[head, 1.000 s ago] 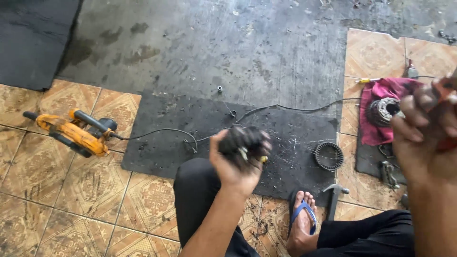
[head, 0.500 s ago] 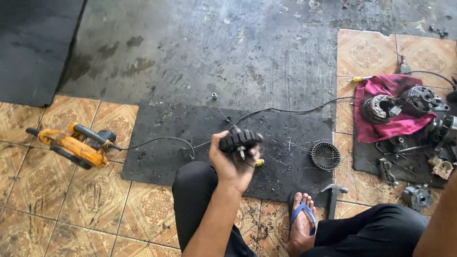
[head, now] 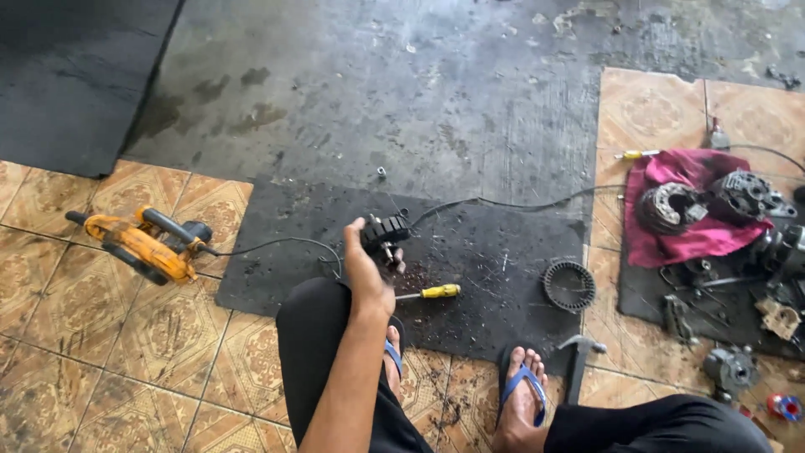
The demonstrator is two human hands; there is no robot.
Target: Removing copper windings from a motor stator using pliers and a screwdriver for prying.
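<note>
Below, we sat on the tiled floor (head: pixel 101 352) with a black rubber mat (head: pixel 495 277) spread, likely to catch small parts. A yellow power tool (head: pixel 138 243) lay well left. Our left hand (head: pixel 366 273) was clamped on a dark motor part (head: pixel 384 232), lifted above the mat; a yellow-handled screwdriver (head: pixel 429 293) lay just beside. Our right hand was out of view.

Stained grey concrete floor (head: pixel 436 92) across the upper middle of the frame, lit by flat daylight. Patterned tan floor tiles (head: pixel 92 335) at lower left and upper right. Dark rubber mat (head: pixel 67 75) at upper left, scuffed black mat (head: pixel 495 277) at centre.
</note>
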